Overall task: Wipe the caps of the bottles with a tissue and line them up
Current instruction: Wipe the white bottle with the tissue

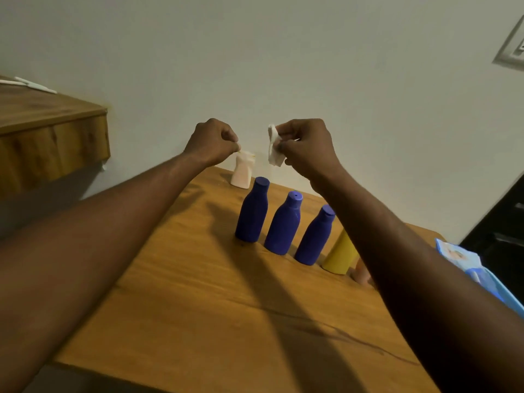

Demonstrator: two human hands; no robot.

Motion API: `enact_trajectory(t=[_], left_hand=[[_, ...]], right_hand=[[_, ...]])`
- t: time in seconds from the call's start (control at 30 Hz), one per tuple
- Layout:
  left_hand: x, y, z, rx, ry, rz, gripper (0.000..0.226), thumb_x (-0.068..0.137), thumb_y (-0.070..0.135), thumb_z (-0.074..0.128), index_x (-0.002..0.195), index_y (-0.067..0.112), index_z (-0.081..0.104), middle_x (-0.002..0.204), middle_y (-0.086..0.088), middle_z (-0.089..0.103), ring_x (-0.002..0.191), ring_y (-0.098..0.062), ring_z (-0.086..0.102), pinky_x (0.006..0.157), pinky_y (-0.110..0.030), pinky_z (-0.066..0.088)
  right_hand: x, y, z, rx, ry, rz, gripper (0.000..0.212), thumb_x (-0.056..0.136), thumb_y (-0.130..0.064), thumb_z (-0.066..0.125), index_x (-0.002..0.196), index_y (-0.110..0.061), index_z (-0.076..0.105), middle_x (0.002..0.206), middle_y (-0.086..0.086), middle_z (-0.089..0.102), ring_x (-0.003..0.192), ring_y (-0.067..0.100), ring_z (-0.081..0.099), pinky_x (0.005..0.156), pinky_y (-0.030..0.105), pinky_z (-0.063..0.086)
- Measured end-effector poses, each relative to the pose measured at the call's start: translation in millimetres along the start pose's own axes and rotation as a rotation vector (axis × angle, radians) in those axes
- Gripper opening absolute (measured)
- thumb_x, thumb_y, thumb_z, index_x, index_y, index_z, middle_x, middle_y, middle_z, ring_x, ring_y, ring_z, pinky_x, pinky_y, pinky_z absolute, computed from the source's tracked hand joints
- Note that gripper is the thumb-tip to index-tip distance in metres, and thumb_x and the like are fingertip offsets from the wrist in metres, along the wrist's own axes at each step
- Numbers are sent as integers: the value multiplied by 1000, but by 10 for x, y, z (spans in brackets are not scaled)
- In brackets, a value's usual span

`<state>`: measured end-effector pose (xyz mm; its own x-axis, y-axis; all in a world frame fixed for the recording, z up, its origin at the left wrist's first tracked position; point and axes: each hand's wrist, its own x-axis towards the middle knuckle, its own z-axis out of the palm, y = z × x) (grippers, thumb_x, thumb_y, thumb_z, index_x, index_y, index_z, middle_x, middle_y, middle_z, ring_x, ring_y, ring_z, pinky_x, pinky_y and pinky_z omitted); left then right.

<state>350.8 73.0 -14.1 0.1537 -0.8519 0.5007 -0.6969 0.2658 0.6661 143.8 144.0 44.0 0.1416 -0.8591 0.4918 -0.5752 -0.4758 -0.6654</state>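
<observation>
Three dark blue bottles stand in a diagonal row on the wooden table point(198, 307): the far one point(252, 211), the middle one point(283, 224) and the near one point(313, 236). A yellow bottle point(340, 255) and a pinkish one point(360, 275) continue the row, partly hidden by my right arm. A pale pink bottle point(242, 173) stands at the table's far edge by the wall. My left hand point(211, 141) is raised above it, fingertips pinched at its cap. My right hand point(304, 144) holds a crumpled white tissue point(274, 147) up in the air.
A blue pack of tissues point(467, 268) lies at the table's right edge. A wooden shelf point(51, 129) juts out at the upper left with white items on it. The wall rises right behind the table.
</observation>
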Motion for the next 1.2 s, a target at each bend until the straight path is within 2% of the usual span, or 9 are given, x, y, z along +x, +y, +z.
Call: enact_trajectory(t=[0.13,0.33,0.47,0.63,0.83,0.93,1.0,1.13,1.2], left_hand=[[299,-214,245,25,-76,-33,28,89,21,78,116,11,74,117,-6,71,97,-14,61,83,-25,48],[747,-517,681,90,-201,-70,56,87,30,80,136,11,61,135,-10,63,113,-23,61,89,-28,46],[905,-636,866,100,-276,-47,63,88,32,79,143,15,55,145,-9,57,126,-29,58,92,-30,46],[921,-719,902,85,-263,-8,58,83,32,83,134,13,64,134,-9,65,113,-26,63,86,-29,50],[714,-610,585,74,-206,22,49,80,33,86,122,12,72,123,-7,70,102,-22,65,86,-34,56],[532,-427,331,71,-163,42,46,81,31,85,120,11,73,123,-7,70,100,-21,64,78,-28,53],[448,-315,134,56,-129,47,45,81,31,85,120,10,73,122,-7,70,98,-19,63,71,-22,48],[15,27,-416,13,-79,61,42,82,34,84,116,11,76,114,-3,72,97,-16,63,70,-22,47],[-245,153,-630,-21,-60,62,39,82,37,84,112,12,77,109,1,73,96,-14,65,69,-21,47]], right_hand=[[309,1,66,-160,-95,-50,30,90,3,57,113,-5,75,104,3,69,83,19,62,57,23,50],[600,160,177,-290,-167,-75,32,93,0,63,123,-5,71,123,9,67,104,23,63,61,18,52],[671,286,250,-315,-190,-85,30,93,-1,64,121,-7,73,120,8,68,97,17,61,59,13,46],[689,326,323,-333,-201,-123,29,94,-4,65,122,-7,72,120,6,69,95,11,58,61,8,43],[576,195,273,-337,-175,-149,30,94,-3,63,123,-8,71,122,7,69,99,12,59,66,12,46],[438,61,164,-325,-155,-173,31,94,-2,62,122,-7,72,123,7,69,104,16,62,67,12,44],[369,-28,91,-311,-115,-175,31,92,-1,60,119,-8,73,120,7,71,104,20,65,67,15,45],[12,-312,-167,-224,-69,-168,31,89,-2,58,113,-11,75,106,1,71,90,13,64,55,9,44],[-227,-438,-279,-178,-50,-181,29,89,-4,59,112,-11,75,100,-4,71,87,11,64,62,13,49]])
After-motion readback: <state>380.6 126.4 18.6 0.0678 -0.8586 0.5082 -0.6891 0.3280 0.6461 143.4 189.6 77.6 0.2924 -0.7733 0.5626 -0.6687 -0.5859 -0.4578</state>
